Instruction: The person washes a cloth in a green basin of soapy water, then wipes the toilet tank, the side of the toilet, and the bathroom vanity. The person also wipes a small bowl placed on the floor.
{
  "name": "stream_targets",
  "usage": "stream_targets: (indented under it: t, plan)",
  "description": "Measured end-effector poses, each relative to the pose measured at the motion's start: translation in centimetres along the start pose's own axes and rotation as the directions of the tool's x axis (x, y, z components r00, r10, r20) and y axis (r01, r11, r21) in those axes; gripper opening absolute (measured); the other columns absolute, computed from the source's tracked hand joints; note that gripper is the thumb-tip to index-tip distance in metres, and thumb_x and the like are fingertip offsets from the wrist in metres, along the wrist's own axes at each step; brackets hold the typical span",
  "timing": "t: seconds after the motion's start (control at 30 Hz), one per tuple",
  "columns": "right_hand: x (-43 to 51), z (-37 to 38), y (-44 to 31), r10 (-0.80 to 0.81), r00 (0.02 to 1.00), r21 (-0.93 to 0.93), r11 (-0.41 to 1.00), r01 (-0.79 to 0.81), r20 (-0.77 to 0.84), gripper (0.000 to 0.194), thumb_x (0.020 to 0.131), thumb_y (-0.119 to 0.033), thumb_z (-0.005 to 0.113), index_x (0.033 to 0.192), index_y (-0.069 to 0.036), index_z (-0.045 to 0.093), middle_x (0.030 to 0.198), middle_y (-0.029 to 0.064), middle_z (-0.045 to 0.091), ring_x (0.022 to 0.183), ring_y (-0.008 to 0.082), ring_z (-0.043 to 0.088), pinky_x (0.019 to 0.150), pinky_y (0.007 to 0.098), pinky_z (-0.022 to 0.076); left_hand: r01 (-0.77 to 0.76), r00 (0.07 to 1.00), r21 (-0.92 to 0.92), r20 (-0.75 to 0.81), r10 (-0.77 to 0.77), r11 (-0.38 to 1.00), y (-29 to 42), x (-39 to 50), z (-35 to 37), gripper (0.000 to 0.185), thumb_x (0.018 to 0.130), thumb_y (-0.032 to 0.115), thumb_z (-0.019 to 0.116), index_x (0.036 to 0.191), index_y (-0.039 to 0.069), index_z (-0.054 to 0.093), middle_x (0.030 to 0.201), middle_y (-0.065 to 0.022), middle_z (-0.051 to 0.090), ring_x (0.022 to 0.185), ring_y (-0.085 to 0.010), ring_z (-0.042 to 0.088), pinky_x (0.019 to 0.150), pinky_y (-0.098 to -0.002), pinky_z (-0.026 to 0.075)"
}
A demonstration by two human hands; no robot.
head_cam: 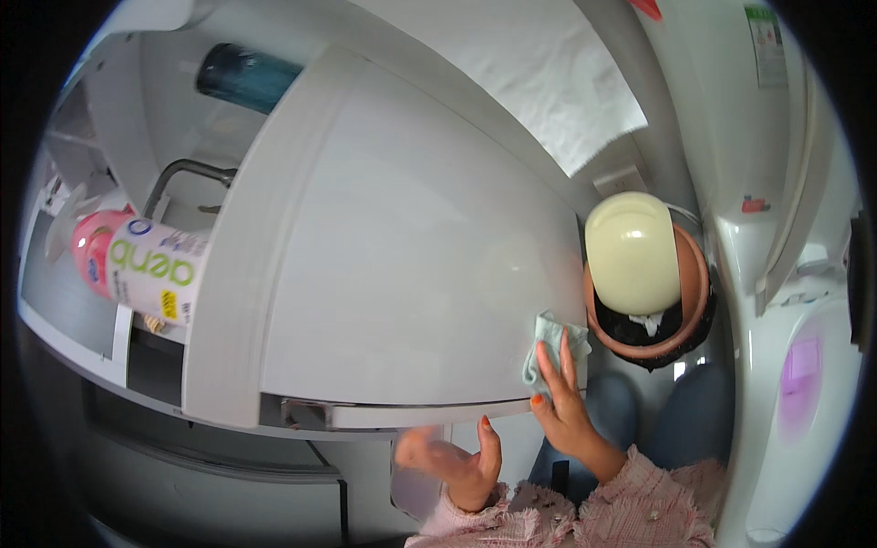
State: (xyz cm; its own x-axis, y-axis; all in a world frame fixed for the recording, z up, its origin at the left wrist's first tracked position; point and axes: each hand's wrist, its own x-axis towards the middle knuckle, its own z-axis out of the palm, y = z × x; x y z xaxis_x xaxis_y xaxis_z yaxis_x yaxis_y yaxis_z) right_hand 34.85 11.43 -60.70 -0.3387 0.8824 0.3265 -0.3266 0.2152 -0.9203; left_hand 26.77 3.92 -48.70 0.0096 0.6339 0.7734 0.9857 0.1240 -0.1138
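My right hand [565, 404] presses a folded pale green cloth [545, 353] flat against the lower right part of a glossy white cabinet side panel [418, 240]. Its fingers are spread over the cloth, and the thumb rests by the panel's edge. Close to the white strip [425, 414] along that edge is my left hand [466, 462], which holds nothing. Its thumb stands apart from the fingers, which are blurred.
A lidded brown waste bin [695, 274] stands by the panel, near a white toilet [760, 438]. At left are a faucet [181, 168], a pink bottle [96, 253] with writing on its label, and a blue container [246, 75]. Below lies a dark-fronted cabinet [226, 500].
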Motion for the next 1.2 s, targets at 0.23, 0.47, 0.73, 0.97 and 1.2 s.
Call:
stream_targets:
  t: [0.23, 0.47, 0.73, 0.97, 1.2]
  plan:
    - [4.1, 0.9, -6.8, -0.345, 0.916, 0.027, 0.938, 0.347, 0.205, 0.053, 0.098, -0.028, 0.047, 0.148, -0.015, 0.034, 0.157, 0.023, 0.002, 0.145, 0.0413, 0.007, 0.112, 0.0594, 0.0074, 0.16, 0.987, -0.047, -0.001, -0.161, 0.986, -2.9, 1.8, 0.0, 0.09, 0.097, 0.047, 0.043, 0.148, 0.001, -0.014, 0.151, -0.0329, -0.005, 0.139, -0.048, 0.006, 0.111, -0.0565, 0.011]
    - [10.8, 1.3, -16.2, -0.586, 0.731, 0.013, 0.783, 0.622, 0.35, 0.066, 0.087, -0.012, 0.057, 0.148, -0.025, 0.034, 0.156, 0.0223, 0.005, 0.144, 0.0432, 0.009, 0.113, 0.0594, 0.0105, 0.19, 0.979, -0.316, 0.137, -0.154, 0.93, -3.7, 1.5, 1.1, 0.077, 0.1, 0.042, 0.037, 0.147, -0.004, -0.004, 0.146, -0.0335, 0.017, 0.136, -0.0427, 0.023, 0.111, -0.0517, 0.015]
    - [9.0, 1.1, -11.9, -0.484, 0.823, -0.043, 0.855, 0.517, 0.297, 0.072, 0.086, -0.011, 0.06, 0.15, -0.02, 0.027, 0.155, 0.0264, 0.004, 0.143, 0.0458, 0.006, 0.11, 0.0646, 0.005, 0.388, 0.883, -0.59, 0.459, -0.101, 0.708, -3.5, 3.0, -1.3, 0.07, 0.101, 0.034, 0.04, 0.146, -0.008, 0.005, 0.144, -0.0337, 0.025, 0.134, -0.0379, 0.032, 0.112, -0.0475, 0.016]
    - [8.6, 1.7, -15.1, -0.552, 0.746, 0.037, 0.812, 0.582, 0.373, 0.067, 0.088, -0.015, 0.061, 0.149, -0.018, 0.031, 0.155, 0.0271, 0.004, 0.143, 0.0469, 0.008, 0.109, 0.0655, 0.0056, 0.171, 0.977, -0.48, 0.193, -0.086, 0.861, -4.4, 1.9, 1.6, 0.084, 0.1, 0.028, 0.038, 0.138, -0.003, -0.031, 0.145, -0.0317, 0.013, 0.134, -0.0396, 0.017, 0.112, -0.0484, 0.008]
    - [13.2, 3.3, -22.4, -0.748, 0.584, -0.028, 0.608, 0.794, 0.315, 0.069, 0.081, -0.005, 0.065, 0.143, -0.02, 0.041, 0.152, 0.0243, 0.021, 0.134, 0.0472, 0.031, 0.107, 0.0625, 0.024, 0.089, 0.996, -0.372, 0.063, -0.071, 0.924, -3.0, 3.6, 0.0, 0.086, 0.1, 0.04, 0.035, 0.141, -0.002, -0.028, 0.147, -0.0341, -0.015, 0.139, -0.0422, -0.013, 0.111, -0.0526, -0.008]
